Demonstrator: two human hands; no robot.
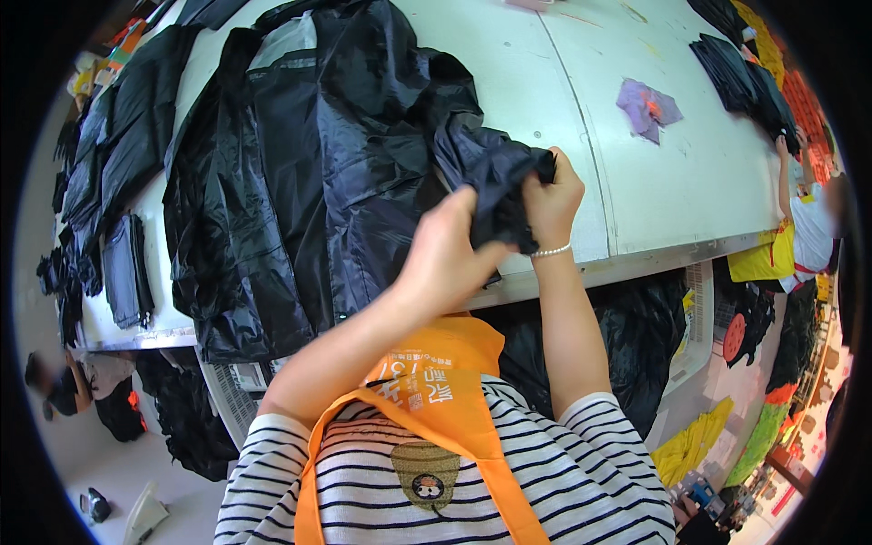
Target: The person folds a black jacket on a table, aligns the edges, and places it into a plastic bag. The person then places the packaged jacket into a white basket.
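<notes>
Holding the bunched end of a black sleeve (495, 168) tight in the right hand (556, 193). Touching the sleeve with the left hand (443, 254), but cannot tell if gripping. Can see the black jacket (286, 173) spread to the left on the white table (654, 200), with a purple cloth (643, 113) far to the right

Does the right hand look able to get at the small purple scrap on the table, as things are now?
Probably yes, once it lets go: the right hand grips part of the black garment, but only white tabletop shows between it and the purple scrap, ahead and to the right.
</notes>
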